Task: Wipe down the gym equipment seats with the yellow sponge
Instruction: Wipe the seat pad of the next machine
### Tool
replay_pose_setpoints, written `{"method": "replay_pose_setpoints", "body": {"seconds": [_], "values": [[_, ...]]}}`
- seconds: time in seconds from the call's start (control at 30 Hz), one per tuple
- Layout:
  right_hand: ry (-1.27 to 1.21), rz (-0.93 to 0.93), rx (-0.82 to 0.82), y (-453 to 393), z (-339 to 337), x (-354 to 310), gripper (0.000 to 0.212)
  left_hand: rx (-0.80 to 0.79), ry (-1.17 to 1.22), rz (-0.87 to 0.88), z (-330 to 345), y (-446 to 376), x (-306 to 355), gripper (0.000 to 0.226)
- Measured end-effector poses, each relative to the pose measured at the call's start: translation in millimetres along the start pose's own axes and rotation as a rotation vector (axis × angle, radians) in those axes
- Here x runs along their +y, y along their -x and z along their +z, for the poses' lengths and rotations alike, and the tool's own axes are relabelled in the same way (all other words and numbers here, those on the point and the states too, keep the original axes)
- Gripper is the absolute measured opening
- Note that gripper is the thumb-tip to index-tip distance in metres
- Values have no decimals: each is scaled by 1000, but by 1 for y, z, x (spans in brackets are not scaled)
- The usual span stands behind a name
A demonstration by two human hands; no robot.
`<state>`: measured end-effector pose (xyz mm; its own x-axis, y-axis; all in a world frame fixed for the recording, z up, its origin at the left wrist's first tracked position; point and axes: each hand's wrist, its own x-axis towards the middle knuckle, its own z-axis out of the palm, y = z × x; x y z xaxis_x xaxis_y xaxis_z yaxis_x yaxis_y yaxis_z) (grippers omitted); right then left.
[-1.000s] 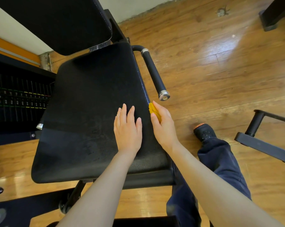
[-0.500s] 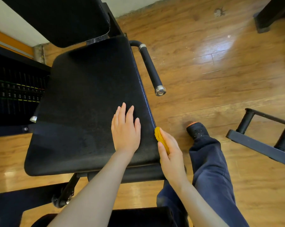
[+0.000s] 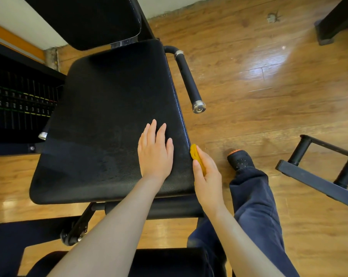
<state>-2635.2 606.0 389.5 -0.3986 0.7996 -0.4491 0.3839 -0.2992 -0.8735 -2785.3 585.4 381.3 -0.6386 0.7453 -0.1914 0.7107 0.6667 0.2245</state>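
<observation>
Head view: the sponge [image 3: 197, 157] is held edge-on against the right edge of the seat [image 3: 109, 126], toward its near right corner. The right hand [image 3: 207, 176] has its grip closed round the sponge, thumb on the near face and fingers behind, so that only a yellow sliver is seen. The left hand [image 3: 155, 152] is laid flat on the seat top, fingers straight, just beside that edge, with nothing held. The sponge is judged light, soft and easily squashed, best pinched across its flat faces near the middle so the rim stays free for wiping. The seat's padded, grained cover is likely to give a little under pressure. A handle [image 3: 189, 80] stands off the far right edge.
</observation>
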Motion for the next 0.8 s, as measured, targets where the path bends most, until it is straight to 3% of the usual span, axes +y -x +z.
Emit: {"method": "replay_pose_setpoints", "body": {"seconds": [0.27,0.43,0.53,0.7,0.8], "values": [[116,-20,-81,18,-28,-2,37,-19,8,-16,0,-1,-1,44],[144,-122,49,-11,-11,-33,40,-21,115,-26,-6,-2,-6,40],[201,-206,37,-36,16,-59,41,22,117,-51,-13,2,-20,38],[390,-298,-102,-63,66,-69,44,62,73,-170,-22,13,-51,38],[745,-403,-147,-59,83,-54,45,68,66,-238,-28,17,-63,37]]}}
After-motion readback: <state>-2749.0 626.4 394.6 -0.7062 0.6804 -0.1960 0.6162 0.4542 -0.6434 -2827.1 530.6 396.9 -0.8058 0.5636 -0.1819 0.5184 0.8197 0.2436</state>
